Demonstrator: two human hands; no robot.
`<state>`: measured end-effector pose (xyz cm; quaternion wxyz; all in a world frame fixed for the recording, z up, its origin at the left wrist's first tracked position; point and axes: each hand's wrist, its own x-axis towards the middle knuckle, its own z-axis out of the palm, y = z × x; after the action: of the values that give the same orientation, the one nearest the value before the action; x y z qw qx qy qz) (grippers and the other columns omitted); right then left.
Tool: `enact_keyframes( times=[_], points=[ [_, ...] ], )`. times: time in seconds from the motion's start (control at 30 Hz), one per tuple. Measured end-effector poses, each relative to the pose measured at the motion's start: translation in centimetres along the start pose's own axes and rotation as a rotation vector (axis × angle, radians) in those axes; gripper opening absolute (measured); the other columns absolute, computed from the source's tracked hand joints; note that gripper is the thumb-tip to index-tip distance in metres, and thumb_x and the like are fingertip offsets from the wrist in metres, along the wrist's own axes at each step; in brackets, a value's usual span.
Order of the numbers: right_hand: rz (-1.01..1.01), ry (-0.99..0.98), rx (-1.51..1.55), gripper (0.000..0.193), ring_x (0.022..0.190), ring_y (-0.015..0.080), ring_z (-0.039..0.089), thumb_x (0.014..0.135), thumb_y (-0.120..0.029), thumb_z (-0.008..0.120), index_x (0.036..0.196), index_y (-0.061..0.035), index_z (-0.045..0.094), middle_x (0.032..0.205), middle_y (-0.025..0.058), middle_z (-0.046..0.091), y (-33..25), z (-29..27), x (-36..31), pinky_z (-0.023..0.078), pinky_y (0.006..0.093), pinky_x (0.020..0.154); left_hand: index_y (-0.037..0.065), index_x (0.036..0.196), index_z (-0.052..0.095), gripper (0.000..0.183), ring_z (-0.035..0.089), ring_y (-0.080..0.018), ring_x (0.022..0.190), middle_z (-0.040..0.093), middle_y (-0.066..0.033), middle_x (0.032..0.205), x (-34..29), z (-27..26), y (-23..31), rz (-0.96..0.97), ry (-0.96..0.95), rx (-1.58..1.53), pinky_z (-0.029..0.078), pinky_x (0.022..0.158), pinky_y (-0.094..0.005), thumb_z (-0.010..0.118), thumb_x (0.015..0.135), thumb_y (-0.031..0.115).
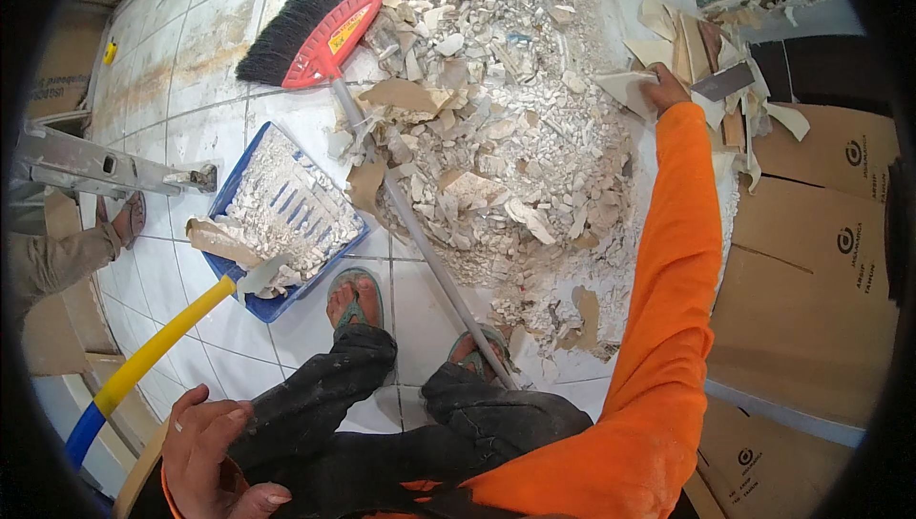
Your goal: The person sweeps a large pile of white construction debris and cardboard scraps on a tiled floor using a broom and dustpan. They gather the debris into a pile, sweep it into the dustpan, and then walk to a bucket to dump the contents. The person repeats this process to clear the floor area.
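Note:
My right hand [667, 91], at the end of an outstretched orange sleeve, is closed on a flat pale piece of broken plasterboard [625, 90]. Beside it, larger board scraps [687, 47] lie stacked against the right side. My left hand [203, 457] is low at the left near my thigh, its fingers loosely bent and apart, with nothing in it. A large heap of white plaster rubble [534, 156] covers the tiles ahead of my feet. Left of the heap is a blue dustpan [262, 309] loaded with rubble and a curled scrap.
A broom with red head [334, 37] and black bristles lies along the heap, its grey pole reaching my right foot. A yellow-and-blue handle [157, 352] slants toward the dustpan. A metal ladder [105, 168] and another person's foot [129, 218] are left; cardboard [801, 319] lines the right.

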<state>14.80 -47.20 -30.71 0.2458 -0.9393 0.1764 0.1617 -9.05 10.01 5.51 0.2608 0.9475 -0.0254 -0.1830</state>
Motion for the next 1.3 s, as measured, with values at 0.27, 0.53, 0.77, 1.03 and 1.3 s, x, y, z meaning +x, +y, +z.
enact_keyframes(
  times=[0.27, 0.53, 0.77, 1.03, 1.3],
  points=[
    [-0.039, -0.084, -0.294, 0.065, 0.089, 0.0263, 0.057, 0.056, -0.025, 0.076, 0.111, -0.0044, 0.048, 0.097, 0.0155, 0.059, -0.7, -0.7, -3.6, 0.043, 0.0330, 0.078, -0.001, 0.093, 0.058, 0.062, 0.058, -0.0281, 0.081, 0.059, -0.0146, 0.084, 1.5, 0.2, 0.2, -0.033, -0.055, -0.032, 0.034, 0.090, -0.0481, 0.058, 0.069, 0.056],
    [-0.058, 0.185, 0.525, 0.050, 0.089, 0.0192, 0.053, 0.070, -0.022, 0.066, 0.112, -0.0002, 0.049, 0.096, 0.0116, 0.057, 2.9, -2.5, -8.8, 0.043, 0.0290, 0.076, -0.001, 0.091, 0.058, 0.061, 0.058, -0.0285, 0.078, 0.060, -0.0144, 0.082, 1.5, 0.7, 0.1, 0.011, -0.005, -0.026, 0.035, 0.088, -0.0477, 0.059, 0.068, 0.055],
    [0.372, 0.983, -0.044, 0.051, 0.092, 0.0221, 0.054, 0.071, -0.028, 0.069, 0.111, -0.0016, 0.051, 0.106, 0.0126, 0.055, 1.3, -9.6, -5.5, 0.047, 0.0345, 0.068, 0.000, 0.091, 0.057, 0.064, 0.059, -0.0278, 0.073, 0.061, -0.0145, 0.081, 0.4, -0.5, -1.6, 0.195, -0.035, 0.033, 0.037, 0.084, -0.0473, 0.062, 0.064, 0.057],
    [-0.824, 0.155, -0.242, 0.058, 0.116, 0.0296, 0.039, 0.066, -0.027, 0.070, 0.118, -0.0190, 0.047, 0.125, 0.0113, 0.042, -25.9, 16.6, -14.1, 0.033, 0.0461, 0.093, 0.002, 0.088, 0.055, 0.062, 0.060, -0.0258, 0.071, 0.061, -0.0148, 0.081, -0.6, -0.4, -1.2, 0.267, -0.031, 0.041, 0.040, 0.083, -0.0471, 0.062, 0.064, 0.059],
    [-0.640, -0.038, -0.459, 0.029, 0.096, 0.0286, 0.055, 0.076, -0.009, 0.049, 0.103, -0.0137, 0.054, 0.102, 0.0078, 0.054, -27.7, 20.9, -12.4, 0.043, 0.0436, 0.075, 0.003, 0.086, 0.053, 0.061, 0.060, -0.0247, 0.071, 0.060, -0.0142, 0.080, -2.4, -1.5, -3.0, 0.262, -0.059, 0.044, 0.039, 0.082, -0.0486, 0.064, 0.064, 0.059]
  ],
)
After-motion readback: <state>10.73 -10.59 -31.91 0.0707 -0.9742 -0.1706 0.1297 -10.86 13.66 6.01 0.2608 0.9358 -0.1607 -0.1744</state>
